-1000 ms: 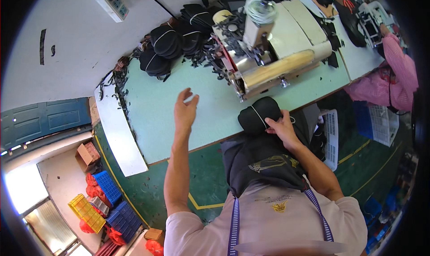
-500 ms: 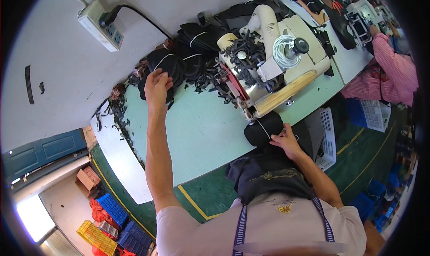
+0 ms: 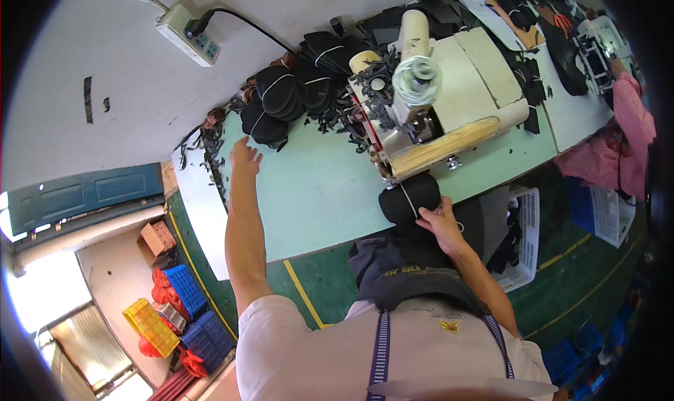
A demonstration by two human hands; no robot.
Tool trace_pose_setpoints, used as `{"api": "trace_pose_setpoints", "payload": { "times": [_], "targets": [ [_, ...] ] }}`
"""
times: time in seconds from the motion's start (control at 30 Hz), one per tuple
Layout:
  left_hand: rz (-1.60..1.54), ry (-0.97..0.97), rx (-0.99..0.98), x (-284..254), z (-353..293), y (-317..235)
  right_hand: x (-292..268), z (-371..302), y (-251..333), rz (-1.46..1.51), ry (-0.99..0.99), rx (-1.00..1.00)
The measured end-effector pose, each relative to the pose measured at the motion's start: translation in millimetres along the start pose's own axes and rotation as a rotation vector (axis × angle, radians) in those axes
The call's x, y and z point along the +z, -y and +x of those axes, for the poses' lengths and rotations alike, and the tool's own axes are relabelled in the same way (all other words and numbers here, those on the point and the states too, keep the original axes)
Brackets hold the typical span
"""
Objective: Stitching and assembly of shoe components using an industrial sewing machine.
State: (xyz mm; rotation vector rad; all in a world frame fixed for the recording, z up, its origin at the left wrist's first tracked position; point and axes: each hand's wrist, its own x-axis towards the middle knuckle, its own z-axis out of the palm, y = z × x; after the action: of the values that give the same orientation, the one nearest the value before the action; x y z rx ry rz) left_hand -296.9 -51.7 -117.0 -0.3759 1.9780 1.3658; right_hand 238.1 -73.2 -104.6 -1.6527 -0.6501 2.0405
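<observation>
My right hand (image 3: 439,224) grips a bundle of black fabric pieces (image 3: 409,199) at the table's front edge, below the sewing machine (image 3: 469,67). A pale band runs around that bundle. My left hand (image 3: 245,156) is stretched out over the left part of the green tabletop (image 3: 309,190), fingers apart, holding nothing. Just beyond its fingertips lies a black tied bundle (image 3: 264,125), with a stack of rounded black pieces (image 3: 281,92) behind it. Both stacks carry a pale tie.
Black scraps (image 3: 213,148) litter the table's left edge. A coil of pale cord (image 3: 418,80) hangs on the machine. Below the table stands a white crate (image 3: 525,250). A co-worker's pink sleeve (image 3: 632,109) shows at right. A power strip (image 3: 188,36) hangs on the wall.
My left hand has left the black bundles and drawn back toward me, its fingers spread. My right hand keeps its grip on the bundle. The whole view has shifted slightly.
</observation>
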Motion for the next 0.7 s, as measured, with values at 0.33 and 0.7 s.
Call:
{"api": "trace_pose_setpoints", "payload": {
  "times": [0.33, 0.7],
  "targets": [
    [0.286, -0.121, 0.225, 44, -33, 3, -39, 13, 10, 0.065, 0.201, 0.13],
    [0.736, -0.178, 0.312, 95, 21, -29, -23, 1, 28, 0.009, 0.173, 0.218]
  ]
}}
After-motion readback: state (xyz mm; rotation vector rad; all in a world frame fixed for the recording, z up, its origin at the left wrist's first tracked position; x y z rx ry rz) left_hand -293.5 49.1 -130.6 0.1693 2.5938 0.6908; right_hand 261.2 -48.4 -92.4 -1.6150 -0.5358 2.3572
